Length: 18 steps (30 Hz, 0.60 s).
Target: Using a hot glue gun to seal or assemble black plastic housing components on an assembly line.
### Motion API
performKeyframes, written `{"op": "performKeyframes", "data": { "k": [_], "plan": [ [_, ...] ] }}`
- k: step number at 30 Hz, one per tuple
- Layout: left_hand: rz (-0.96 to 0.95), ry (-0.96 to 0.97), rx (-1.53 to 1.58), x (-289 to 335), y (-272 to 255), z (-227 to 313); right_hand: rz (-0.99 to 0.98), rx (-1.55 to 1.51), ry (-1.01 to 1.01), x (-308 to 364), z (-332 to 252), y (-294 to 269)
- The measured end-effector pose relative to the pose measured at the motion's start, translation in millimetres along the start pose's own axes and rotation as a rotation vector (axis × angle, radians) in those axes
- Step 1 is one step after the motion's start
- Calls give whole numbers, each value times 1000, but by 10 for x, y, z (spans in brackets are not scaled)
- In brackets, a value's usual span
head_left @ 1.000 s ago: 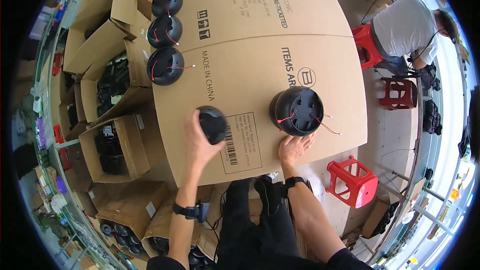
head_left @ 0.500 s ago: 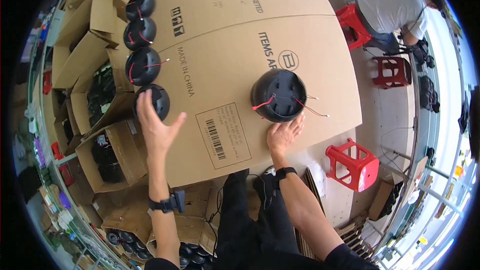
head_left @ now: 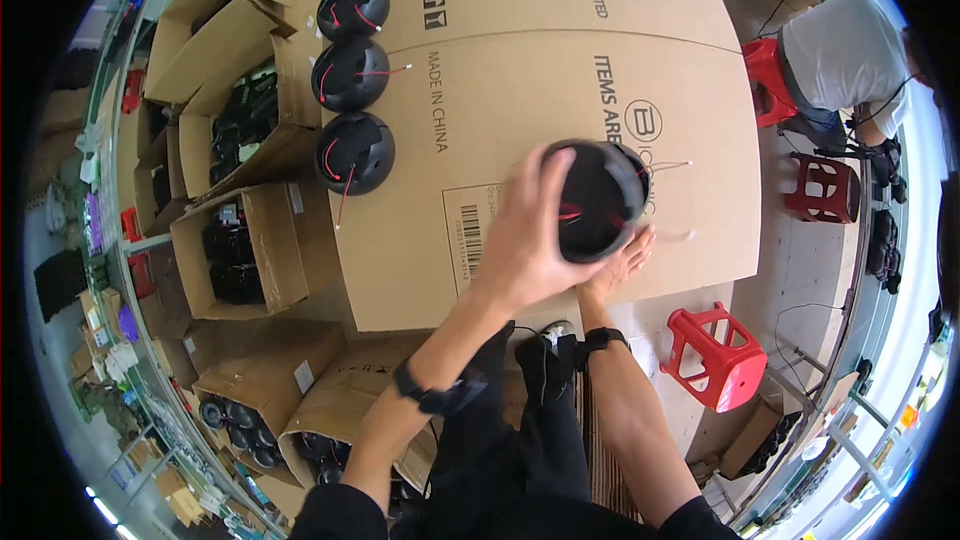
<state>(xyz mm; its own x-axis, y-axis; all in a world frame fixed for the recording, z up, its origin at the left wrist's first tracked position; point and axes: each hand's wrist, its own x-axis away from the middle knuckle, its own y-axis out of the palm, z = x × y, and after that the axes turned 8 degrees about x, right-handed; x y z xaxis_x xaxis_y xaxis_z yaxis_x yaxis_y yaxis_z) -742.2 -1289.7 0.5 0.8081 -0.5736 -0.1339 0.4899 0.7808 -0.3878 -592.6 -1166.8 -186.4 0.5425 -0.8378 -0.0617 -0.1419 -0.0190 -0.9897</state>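
Note:
My left hand (head_left: 525, 235), smeared by motion, is closed around the rim of a black round shell (head_left: 597, 205). The shell is blurred, with a bit of red wire showing in it. A second dark curved edge shows at its upper right; I cannot tell whether that is a separate shell. Thin wires with small light connectors stick out to the right. My right hand (head_left: 620, 265) lies with fingers stretched out on the cardboard, close to the shell's lower right side. At the left, a column of several black round shells with red wires, the nearest one (head_left: 355, 153), sits on the cardboard.
The large cardboard box (head_left: 540, 90) serves as the work surface. Open cartons (head_left: 240, 250) holding black parts stand along the left. A red stool (head_left: 715, 355) is at the right, and a person in a white shirt (head_left: 845, 45) sits at the far right.
My left hand has moved right, from the nearest shell in the column to the shell by my right hand, and has closed on it. The whole view has shifted.

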Motion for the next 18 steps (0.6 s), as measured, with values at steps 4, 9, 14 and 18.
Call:
{"op": "performKeyframes", "data": {
  "k": [4,9,14,18],
  "plan": [
    [121,-224,-125,962,-658,-365,31,26,1,34,-156,-49],
    [343,-432,-401,1570,-1284,-1085,19,41,-17,62,-235,-76],
    [338,-486,-357,1470,-1367,-1192,44,55,-1,37,-153,-27],
    [414,-521,-422,1394,-1263,-1104,29,65,13,38,-134,-11]
  ]
}}
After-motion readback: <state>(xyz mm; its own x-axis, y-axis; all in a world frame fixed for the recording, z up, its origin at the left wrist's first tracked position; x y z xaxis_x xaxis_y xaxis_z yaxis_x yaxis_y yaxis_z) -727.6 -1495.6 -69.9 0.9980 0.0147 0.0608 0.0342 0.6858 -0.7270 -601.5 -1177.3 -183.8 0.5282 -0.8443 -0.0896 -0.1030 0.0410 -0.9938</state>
